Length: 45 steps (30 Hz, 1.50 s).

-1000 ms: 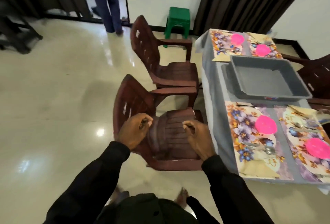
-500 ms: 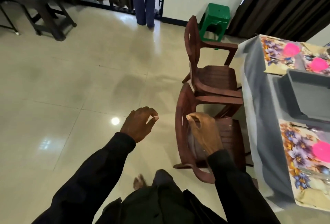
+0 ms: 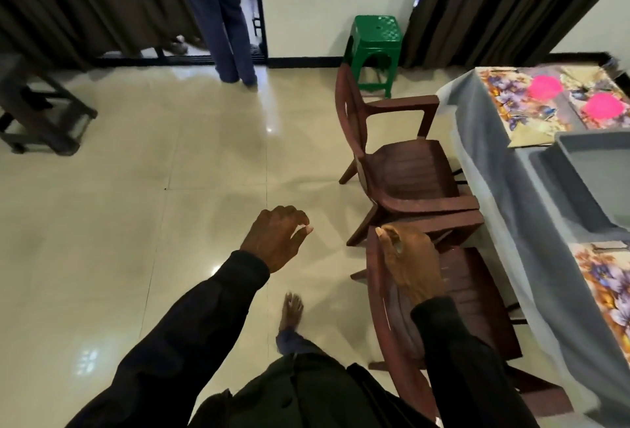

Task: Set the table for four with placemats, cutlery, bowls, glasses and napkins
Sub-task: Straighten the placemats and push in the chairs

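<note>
Hands in black sleeves are showing in the head view, above a shiny tiled floor. The left hand (image 3: 276, 240) is hanging in the air over the floor, its fingers loosely curled and holding nothing. The right hand (image 3: 410, 264) is lying over the top of the back of a brown plastic armchair (image 3: 477, 294), thumb on the outer side. It is blurred, so whether its fingers are closing round the rail cannot be told. A second armchair (image 3: 405, 168) is standing just beyond. Both are facing the table (image 3: 494, 175) at the right, which is wearing a grey cloth. At its far end two floral placemats (image 3: 501, 103) are lying side by side, carrying pink bowls (image 3: 544, 86). A grey tub (image 3: 586, 168) is sitting between them and another floral placemat (image 3: 606, 284) at the near end.
</note>
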Each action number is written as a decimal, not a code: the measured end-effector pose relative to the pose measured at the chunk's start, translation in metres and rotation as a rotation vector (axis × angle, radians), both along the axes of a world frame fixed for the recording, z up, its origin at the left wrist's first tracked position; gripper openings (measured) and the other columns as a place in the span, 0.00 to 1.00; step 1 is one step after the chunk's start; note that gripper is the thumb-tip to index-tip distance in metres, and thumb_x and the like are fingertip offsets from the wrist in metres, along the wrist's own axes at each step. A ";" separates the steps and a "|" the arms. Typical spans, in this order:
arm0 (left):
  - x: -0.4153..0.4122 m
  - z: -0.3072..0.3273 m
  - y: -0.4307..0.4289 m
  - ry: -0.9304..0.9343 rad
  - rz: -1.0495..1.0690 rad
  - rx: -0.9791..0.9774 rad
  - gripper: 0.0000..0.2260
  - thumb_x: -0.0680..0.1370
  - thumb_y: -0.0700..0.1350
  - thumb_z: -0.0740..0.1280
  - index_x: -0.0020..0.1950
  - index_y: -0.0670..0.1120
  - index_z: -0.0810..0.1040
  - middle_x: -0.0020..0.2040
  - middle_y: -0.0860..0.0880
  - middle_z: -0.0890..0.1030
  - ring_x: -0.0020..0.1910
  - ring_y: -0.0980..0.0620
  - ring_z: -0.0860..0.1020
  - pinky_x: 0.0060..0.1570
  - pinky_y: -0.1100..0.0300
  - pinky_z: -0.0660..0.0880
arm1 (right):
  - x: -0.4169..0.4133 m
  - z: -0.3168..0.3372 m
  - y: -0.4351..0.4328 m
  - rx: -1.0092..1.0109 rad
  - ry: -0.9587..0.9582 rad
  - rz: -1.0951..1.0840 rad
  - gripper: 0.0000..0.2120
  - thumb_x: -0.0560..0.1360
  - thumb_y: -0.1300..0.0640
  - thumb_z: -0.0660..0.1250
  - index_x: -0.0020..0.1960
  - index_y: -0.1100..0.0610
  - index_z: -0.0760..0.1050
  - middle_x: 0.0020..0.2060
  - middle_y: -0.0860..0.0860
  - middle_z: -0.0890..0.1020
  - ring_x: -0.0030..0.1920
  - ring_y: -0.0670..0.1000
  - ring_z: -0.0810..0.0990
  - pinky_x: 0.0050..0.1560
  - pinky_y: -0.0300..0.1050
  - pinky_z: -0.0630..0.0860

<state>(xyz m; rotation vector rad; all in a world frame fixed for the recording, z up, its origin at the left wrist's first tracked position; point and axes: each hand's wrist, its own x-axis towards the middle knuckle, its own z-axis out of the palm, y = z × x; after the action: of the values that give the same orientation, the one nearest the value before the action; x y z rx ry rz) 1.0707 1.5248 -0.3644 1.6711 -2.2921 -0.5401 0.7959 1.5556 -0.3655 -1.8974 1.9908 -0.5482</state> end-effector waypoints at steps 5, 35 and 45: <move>0.007 0.009 -0.103 -0.017 -0.109 -0.044 0.10 0.83 0.52 0.64 0.58 0.48 0.81 0.54 0.50 0.83 0.53 0.47 0.80 0.54 0.50 0.73 | 0.012 0.006 -0.073 -0.043 -0.047 -0.108 0.12 0.82 0.49 0.63 0.50 0.55 0.80 0.45 0.50 0.82 0.46 0.50 0.81 0.50 0.45 0.79; 0.047 0.008 -0.694 0.091 -0.645 -0.125 0.12 0.82 0.53 0.62 0.54 0.48 0.82 0.49 0.50 0.84 0.48 0.44 0.81 0.47 0.47 0.76 | 0.150 0.023 -0.549 0.112 0.143 -0.393 0.24 0.83 0.40 0.56 0.74 0.51 0.68 0.69 0.50 0.76 0.69 0.52 0.73 0.71 0.55 0.70; -0.044 -0.012 -0.844 0.054 -0.861 -0.091 0.11 0.81 0.52 0.61 0.53 0.49 0.81 0.49 0.51 0.83 0.47 0.45 0.81 0.47 0.47 0.76 | 0.090 -0.004 -0.669 0.134 0.090 -0.574 0.21 0.84 0.42 0.55 0.69 0.52 0.73 0.66 0.50 0.78 0.66 0.51 0.75 0.69 0.53 0.71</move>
<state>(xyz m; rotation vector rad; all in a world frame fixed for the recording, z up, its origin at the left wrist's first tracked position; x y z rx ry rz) 1.0272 0.6803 -0.3767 0.5439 -2.8616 -0.6013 0.8862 0.8861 -0.3694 -1.2779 2.5668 -0.4554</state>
